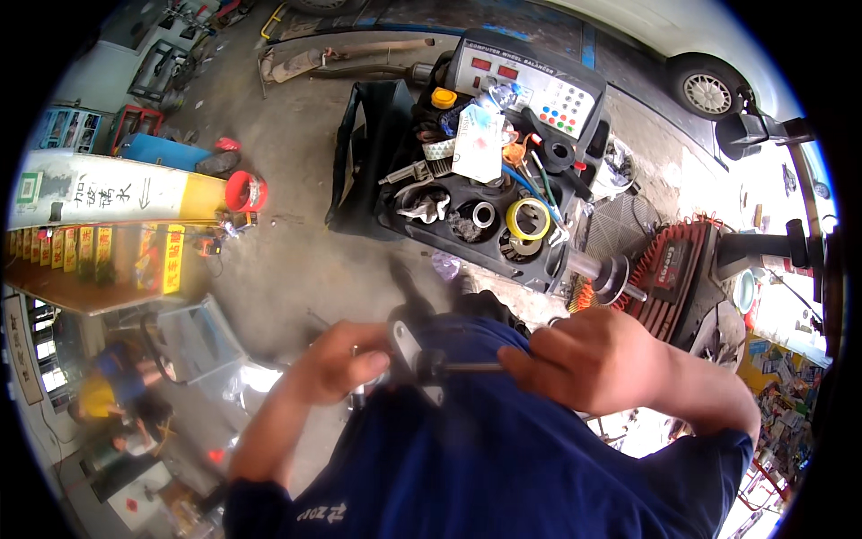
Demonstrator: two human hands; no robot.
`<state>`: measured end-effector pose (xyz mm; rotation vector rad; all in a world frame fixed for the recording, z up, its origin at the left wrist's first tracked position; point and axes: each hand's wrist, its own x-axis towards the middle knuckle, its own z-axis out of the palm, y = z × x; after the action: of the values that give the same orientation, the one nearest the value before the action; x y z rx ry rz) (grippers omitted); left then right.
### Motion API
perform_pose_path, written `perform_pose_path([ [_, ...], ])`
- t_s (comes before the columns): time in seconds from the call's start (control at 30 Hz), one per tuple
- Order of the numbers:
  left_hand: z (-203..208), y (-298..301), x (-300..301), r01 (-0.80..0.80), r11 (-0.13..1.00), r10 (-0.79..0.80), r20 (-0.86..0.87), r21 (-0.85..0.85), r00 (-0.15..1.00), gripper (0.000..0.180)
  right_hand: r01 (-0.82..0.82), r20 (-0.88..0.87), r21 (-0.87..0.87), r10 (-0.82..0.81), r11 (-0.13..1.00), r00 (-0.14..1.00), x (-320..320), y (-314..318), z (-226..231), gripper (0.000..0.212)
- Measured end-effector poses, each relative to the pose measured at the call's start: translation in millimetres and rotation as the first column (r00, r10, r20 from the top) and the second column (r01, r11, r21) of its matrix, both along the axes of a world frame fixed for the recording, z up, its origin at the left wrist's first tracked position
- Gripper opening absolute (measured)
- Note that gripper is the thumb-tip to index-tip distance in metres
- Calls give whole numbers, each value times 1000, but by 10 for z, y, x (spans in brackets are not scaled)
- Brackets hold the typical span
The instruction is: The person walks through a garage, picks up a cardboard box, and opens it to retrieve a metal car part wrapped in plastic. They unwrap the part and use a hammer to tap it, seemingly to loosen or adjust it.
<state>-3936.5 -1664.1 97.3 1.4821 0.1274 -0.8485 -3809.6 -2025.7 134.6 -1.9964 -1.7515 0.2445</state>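
Fingers, left hand [341, 361]: curled together around a small, blurred metal part [406, 346] held close to the body.
Fingers, right hand [588, 359]: closed tight on the handle end of a dark slim tool [458, 366], whose shaft runs left to the metal part.
Metal part: centre of the view, between both hands, just above the blue shirt [503, 458]; its exact shape cannot be told.
Sign, left: long white board [99, 190] with dark characters and a green square at its left end, lying tilted.
Labels below it: row of upright yellow strips [99, 247] with red characters, along a wooden edge.
Machine panel: grey console [530, 85] at top centre, with red displays and coloured round buttons.
Package: white flat packet [478, 144] with pink and blue print, standing in the black tool tray [539, 269].
Tape: yellow roll [528, 218] in the tray.
Bucket: red [244, 191], on the concrete beside the sign.
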Motion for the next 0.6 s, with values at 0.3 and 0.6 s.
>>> perform_pose_path([
  [0.3,175,-93,-134,-114,988,117,-32,103,993,68,143,-682,-139,-199,980,703,-83,164,16,24],
  [0.6,84,16,-209,-111,990,116,-49,91,992,62,-51,-234,16,53,999,971,45,243,-148,29],
])
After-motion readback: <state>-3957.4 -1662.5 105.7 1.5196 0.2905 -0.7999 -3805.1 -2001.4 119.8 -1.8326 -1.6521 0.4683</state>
